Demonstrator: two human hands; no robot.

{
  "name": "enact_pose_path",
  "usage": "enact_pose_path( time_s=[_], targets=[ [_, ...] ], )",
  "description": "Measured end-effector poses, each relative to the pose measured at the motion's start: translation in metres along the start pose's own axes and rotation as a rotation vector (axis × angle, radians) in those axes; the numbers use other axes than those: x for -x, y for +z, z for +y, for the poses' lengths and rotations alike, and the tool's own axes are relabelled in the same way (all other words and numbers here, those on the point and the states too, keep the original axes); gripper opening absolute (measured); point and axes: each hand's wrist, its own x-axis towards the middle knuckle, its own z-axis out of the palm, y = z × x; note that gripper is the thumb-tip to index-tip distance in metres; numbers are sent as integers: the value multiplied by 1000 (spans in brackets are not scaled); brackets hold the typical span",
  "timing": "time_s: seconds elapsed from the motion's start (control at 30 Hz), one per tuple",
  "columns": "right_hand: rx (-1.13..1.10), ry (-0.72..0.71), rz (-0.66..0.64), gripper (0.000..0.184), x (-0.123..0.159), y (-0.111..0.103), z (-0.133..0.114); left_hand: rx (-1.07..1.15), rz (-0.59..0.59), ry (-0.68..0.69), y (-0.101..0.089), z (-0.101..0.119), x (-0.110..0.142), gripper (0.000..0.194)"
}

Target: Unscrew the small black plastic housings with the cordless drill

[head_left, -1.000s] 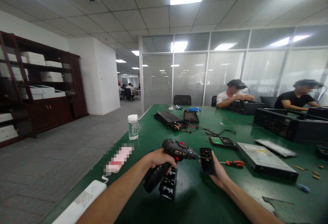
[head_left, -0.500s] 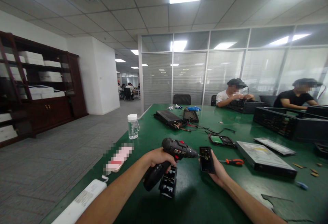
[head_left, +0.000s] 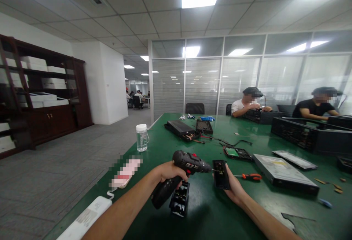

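Note:
My left hand [head_left: 172, 171] is wrapped round the grip of a black cordless drill [head_left: 189, 162], which lies nearly level and points right. The drill's bit reaches the open face of a small black rectangular housing [head_left: 220, 176] with brass-coloured parts inside; whether the tip touches a screw is too small to tell. My right hand [head_left: 233, 185] grips that housing from its right side and holds it tilted above the table. Below the drill, a black frame with several compartments [head_left: 180, 200] rests on the green table [head_left: 214, 220].
An orange-handled screwdriver [head_left: 251, 177] lies just right of my right hand. Farther right is a flat metal drive [head_left: 283, 172]. A water bottle [head_left: 142, 138], a phone [head_left: 126, 174] and a white power strip [head_left: 85, 218] line the left edge. Two people work at black computer cases [head_left: 310, 137].
The drill and the housing stay together in nearly the same place. The whole view has shifted slightly downward in the picture. Both hands keep their hold.

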Motion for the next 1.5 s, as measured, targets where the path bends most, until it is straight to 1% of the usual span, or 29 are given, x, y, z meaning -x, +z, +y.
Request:
enact_pose_path(
  time_s=[0.23, 0.33, 0.57, 0.83, 1.07, 1.27, 1.5],
  targets=[
    [4, 7, -3, 39, -1, -1, 0, 32, 4, 11, -1, -2, -1, 24],
    [7, 7, -2, 39, -1, -2, 0, 39, 0, 11, -1, -3, -2, 26],
    [-5, 8, 4, 37, 2, 2, -2, 24, -8, 10, -1, -2, -1, 23],
    [-15, 14, 31, 34, 2, 3, -3, 36, 5, 11, 1, 2, 2, 29],
    [-7, 16, 6, 35, 2, 3, -3, 18, 3, 20, 2, 2, 2, 28],
    [-3, 3, 12, 34, 2, 2, -3, 22, 5, 15, 2, 1, 2, 29],
    [10, 2, -5, 38, 2, 2, -2, 24, -2, 22, 3, 3, 2, 28]
  ],
)
